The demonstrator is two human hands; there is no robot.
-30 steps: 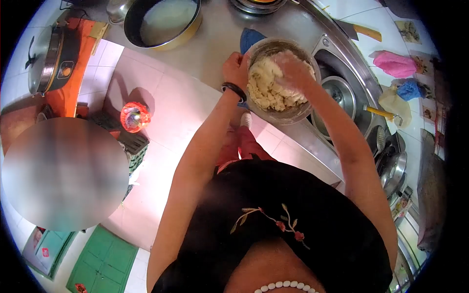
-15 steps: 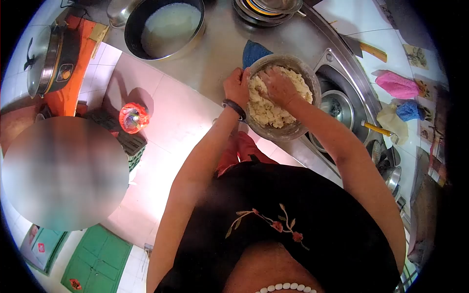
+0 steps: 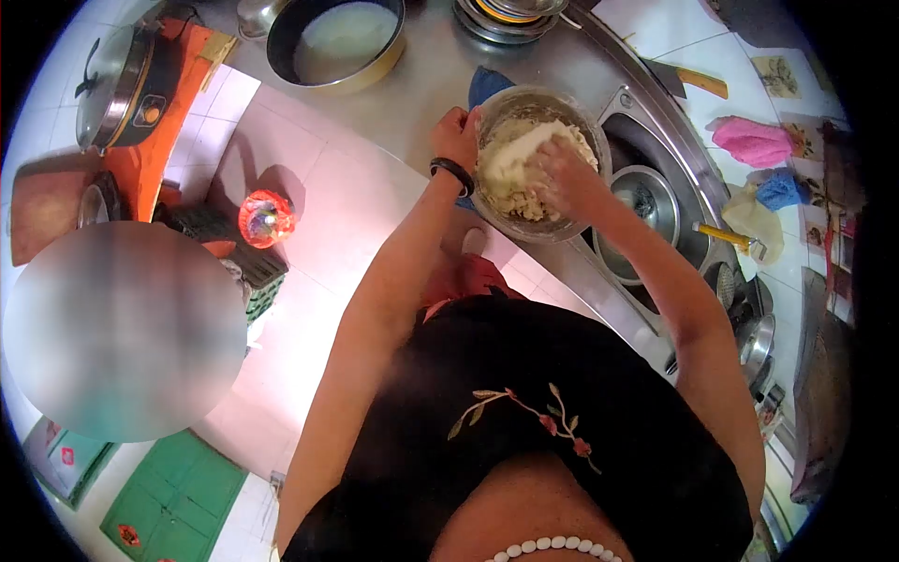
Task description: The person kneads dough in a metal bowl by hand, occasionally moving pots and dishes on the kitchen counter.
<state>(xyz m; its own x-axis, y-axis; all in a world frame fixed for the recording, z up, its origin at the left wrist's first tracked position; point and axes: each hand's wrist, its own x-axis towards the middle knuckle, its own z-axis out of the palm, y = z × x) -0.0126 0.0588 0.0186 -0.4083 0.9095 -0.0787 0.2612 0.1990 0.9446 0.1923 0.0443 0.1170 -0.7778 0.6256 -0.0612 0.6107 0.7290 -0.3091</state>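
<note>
A round metal bowl (image 3: 599,140) stands at the counter's front edge, beside the sink, with pale, lumpy dough (image 3: 513,164) inside. My left hand (image 3: 457,137) grips the bowl's left rim, its fingers closed around the edge. Inside the bowl, at the right of the dough, is my right hand (image 3: 567,180); motion smears its fingers, and whether they hold dough is unclear. A blue cloth (image 3: 488,84) lies partly under the bowl's far left side.
Farther left on the counter (image 3: 426,70) is a deep pan (image 3: 391,58) with whitish liquid. Stacked dishes (image 3: 510,30) stand behind the bowl. The sink (image 3: 688,178) holds a metal basin (image 3: 667,201). A cleaver (image 3: 688,79) and a pink cloth (image 3: 752,140) lie at the right.
My right hand has lifted off the left part of the dough and moved to its right side. The dough's upper part now looks smoother and raised. My left hand stays on the rim.
</note>
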